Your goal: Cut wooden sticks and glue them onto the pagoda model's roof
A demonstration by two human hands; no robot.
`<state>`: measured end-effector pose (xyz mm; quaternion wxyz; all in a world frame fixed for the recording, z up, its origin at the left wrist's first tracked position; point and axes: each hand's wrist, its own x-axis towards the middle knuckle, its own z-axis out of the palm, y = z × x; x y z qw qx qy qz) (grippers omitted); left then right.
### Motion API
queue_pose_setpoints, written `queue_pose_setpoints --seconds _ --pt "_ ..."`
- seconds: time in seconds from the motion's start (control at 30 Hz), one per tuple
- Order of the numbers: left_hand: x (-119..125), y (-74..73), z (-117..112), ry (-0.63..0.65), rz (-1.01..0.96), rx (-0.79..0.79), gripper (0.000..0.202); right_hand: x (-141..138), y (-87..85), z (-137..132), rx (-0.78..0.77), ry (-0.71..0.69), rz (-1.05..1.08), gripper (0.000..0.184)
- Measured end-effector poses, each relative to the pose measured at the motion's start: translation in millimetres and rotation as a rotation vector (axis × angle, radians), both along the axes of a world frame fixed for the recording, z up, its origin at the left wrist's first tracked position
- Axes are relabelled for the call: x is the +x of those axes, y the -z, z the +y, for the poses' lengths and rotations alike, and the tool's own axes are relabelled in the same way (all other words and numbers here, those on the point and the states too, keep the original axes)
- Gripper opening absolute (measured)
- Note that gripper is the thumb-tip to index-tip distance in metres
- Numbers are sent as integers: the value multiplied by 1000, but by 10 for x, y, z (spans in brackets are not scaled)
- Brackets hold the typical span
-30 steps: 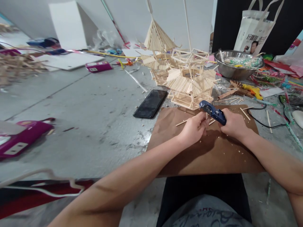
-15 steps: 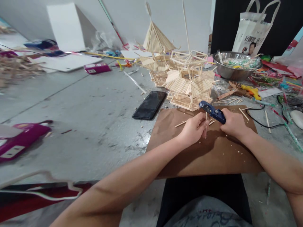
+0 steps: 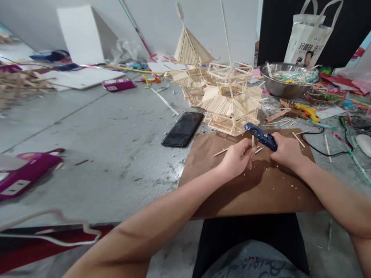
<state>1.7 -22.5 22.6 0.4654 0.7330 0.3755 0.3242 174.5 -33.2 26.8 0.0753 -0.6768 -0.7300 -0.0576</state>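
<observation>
In my left hand [image 3: 238, 157] a short thin wooden stick [image 3: 253, 142] is pinched upright between thumb and fingers, above the brown board [image 3: 220, 197]. My right hand [image 3: 286, 150] is wrapped around what looks like a blue utility knife [image 3: 262, 138]. Its front end points left and passes close to the top of the stick; whether they touch I cannot tell, and no blade can be made out. Loose sticks [image 3: 221, 152] and pale crumbs lie on the board around my hands. Just behind stands a tiered model pavilion [image 3: 232, 104] built of sticks.
A second stick model with a pointed roof [image 3: 193, 48] rises behind the first. Left of the board lies a black phone [image 3: 182, 129]. A steel bowl [image 3: 281, 87], a yellow glue gun [image 3: 308, 112] and a dark cable are at right. Purple power strips [image 3: 118, 84] sit further left.
Hardly anything differs. The blue utility knife and my right hand have shifted very slightly; my left hand keeps its pinch on the stick.
</observation>
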Motion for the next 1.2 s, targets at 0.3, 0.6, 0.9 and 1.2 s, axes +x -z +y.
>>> queue_pose_setpoints --seconds 0.3,0.6,0.9,1.2 --pt "-228 -136 181 -216 291 332 24 141 -4 111 139 193 92 33" --pt "-329 -115 319 -247 1096 404 33 169 24 134 150 165 82 36" --pt "-278 -76 319 -219 1119 402 32 190 38 134 166 133 98 37" --pt "-177 -67 204 -117 1066 473 35 180 20 119 159 117 124 38"
